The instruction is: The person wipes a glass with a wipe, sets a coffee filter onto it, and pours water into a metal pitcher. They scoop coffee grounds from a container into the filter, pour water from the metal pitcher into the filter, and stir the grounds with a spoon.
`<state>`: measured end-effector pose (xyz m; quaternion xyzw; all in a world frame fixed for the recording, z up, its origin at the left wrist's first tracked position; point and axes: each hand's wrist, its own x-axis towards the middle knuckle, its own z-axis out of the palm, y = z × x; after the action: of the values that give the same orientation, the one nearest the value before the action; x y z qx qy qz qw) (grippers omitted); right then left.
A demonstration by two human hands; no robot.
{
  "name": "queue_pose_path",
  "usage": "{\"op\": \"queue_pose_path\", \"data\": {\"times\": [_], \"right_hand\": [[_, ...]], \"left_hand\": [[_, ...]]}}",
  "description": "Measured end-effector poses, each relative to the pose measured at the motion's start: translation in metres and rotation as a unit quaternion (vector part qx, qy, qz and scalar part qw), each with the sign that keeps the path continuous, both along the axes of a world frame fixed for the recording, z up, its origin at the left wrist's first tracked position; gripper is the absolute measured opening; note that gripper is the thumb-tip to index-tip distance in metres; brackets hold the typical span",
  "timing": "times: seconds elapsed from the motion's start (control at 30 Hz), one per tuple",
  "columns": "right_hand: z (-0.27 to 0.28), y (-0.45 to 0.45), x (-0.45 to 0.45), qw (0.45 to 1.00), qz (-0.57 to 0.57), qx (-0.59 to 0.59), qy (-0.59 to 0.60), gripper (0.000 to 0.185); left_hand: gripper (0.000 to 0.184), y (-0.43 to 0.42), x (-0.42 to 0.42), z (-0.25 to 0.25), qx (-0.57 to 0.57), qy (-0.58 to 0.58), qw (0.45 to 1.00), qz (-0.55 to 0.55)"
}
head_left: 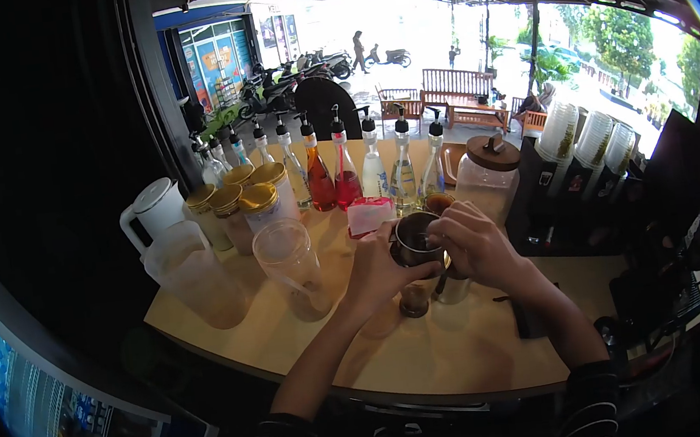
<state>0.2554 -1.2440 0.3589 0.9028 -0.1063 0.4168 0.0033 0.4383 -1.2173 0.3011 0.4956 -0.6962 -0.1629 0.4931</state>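
A dark round cup with a pale rim (pixel 417 233) is above the wooden counter (pixel 362 337). My left hand (pixel 379 268) is wrapped round its left side, the thumb stretched along its front. At the rim's right side is my right hand (pixel 479 242), its fingers pinched together; what they hold, if anything, is too small to make out. Just below the cup stands a small dark glass (pixel 414 300). A pink and white packet (pixel 370 215) lies behind my left hand. Part of a clear container (pixel 455 288) shows under my right hand.
Pump bottles (pixel 320 179) line the back edge. To the left are gold-lidded jars (pixel 260 197), a white kettle (pixel 158 206), a frosted jug (pixel 189 265) and a clear tumbler (pixel 288 259). A wooden-lidded jar (pixel 489 174) and stacked plastic cups (pixel 593 140) stand at the right.
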Motion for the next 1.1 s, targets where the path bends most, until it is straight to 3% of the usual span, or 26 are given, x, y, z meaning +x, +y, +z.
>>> {"op": "queue_pose_path", "data": {"times": [0.17, 0.23, 0.37, 0.5, 0.6, 0.73, 0.83, 1.1], "right_hand": [[0.001, -0.004, -0.003, 0.998, -0.002, 0.059, 0.004, 0.01], [0.001, -0.006, -0.005, 0.993, 0.045, 0.108, -0.022, 0.011], [0.005, -0.02, -0.008, 0.994, 0.036, 0.103, -0.015, 0.008], [0.004, -0.03, -0.014, 0.983, 0.105, 0.148, 0.007, 0.011], [-0.002, -0.041, -0.018, 0.989, 0.115, 0.096, 0.01, 0.012], [-0.001, -0.041, -0.027, 0.971, 0.163, 0.176, 0.002, 0.012], [-0.005, -0.049, -0.031, 0.961, 0.171, 0.214, -0.025, 0.013], [-0.01, -0.041, -0.037, 0.966, 0.171, 0.185, -0.062, 0.011]], "left_hand": [[0.084, 0.002, 0.0, 0.001, -0.005, -0.013, 1.0, 0.016], [0.083, 0.003, -0.003, 0.003, -0.008, 0.004, 1.0, 0.018], [0.083, 0.003, -0.003, 0.001, 0.013, -0.005, 1.0, 0.026], [0.085, 0.001, -0.006, 0.002, -0.007, -0.015, 0.999, 0.03], [0.086, 0.009, -0.017, 0.011, -0.005, -0.047, 0.994, 0.1], [0.086, 0.008, -0.026, 0.012, 0.015, -0.072, 0.986, 0.148], [0.087, 0.011, -0.032, 0.014, 0.054, -0.004, 0.988, 0.143], [0.078, 0.019, -0.039, 0.021, -0.065, -0.085, 0.983, 0.148]]}}
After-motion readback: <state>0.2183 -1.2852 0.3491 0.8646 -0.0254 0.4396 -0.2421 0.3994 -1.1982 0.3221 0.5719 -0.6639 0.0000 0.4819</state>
